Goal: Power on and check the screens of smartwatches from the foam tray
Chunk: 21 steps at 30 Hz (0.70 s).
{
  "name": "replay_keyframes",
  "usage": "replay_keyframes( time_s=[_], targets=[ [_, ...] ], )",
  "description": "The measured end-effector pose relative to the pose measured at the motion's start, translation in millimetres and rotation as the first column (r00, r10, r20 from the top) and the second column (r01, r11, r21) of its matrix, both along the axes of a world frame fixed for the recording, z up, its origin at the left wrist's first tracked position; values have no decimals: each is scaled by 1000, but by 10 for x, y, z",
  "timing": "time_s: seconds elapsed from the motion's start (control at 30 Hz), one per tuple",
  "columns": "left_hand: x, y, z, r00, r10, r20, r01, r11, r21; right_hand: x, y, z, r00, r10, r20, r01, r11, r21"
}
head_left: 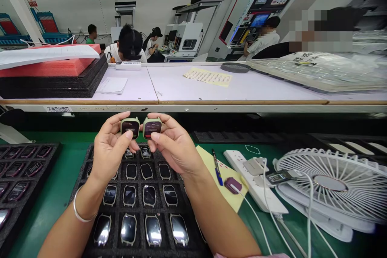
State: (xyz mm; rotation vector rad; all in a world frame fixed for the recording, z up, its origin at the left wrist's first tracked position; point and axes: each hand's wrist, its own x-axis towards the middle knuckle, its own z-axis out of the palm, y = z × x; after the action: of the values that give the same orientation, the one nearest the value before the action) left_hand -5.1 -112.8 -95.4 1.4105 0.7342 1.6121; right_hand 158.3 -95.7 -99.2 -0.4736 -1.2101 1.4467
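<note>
My left hand (110, 145) grips a light green smartwatch body (130, 125) with its thumb on the lit screen. Beside it, my right hand (173, 141) holds a second light green smartwatch body (151, 125), thumb at the lower part of its screen. Both screens face me and show small text, too tiny to read. Neither watch has a strap. Below my hands lies a black foam tray (117, 219) with rows of similar watch bodies, screens up; my forearms hide parts of it. Two watches in its far row have lit screens.
Another foam tray (33, 193) with purple-rimmed watches lies left. On the right are a pen (217, 168), a purple watch (232, 185) on a cable, a power strip (254, 181) and a white fan (329, 185). A shelf (169, 88) crosses ahead; several people sit beyond it.
</note>
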Motion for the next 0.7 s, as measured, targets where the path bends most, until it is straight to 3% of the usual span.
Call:
replay_keyframes(
  time_s=[0.3,0.5,0.7],
  targets=[
    [-7,1,-4,1000,-11,0,11,1000,8,-6,-6,5,1000,-6,10,6,1000,-7],
    [5,7,9,999,45,3,-45,999,-25,27,-20,16,1000,-5,22,5,1000,0],
    [24,-9,38,998,-10,67,12,999,-30,90,8,67,997,-83,3,83,997,9]
  ],
)
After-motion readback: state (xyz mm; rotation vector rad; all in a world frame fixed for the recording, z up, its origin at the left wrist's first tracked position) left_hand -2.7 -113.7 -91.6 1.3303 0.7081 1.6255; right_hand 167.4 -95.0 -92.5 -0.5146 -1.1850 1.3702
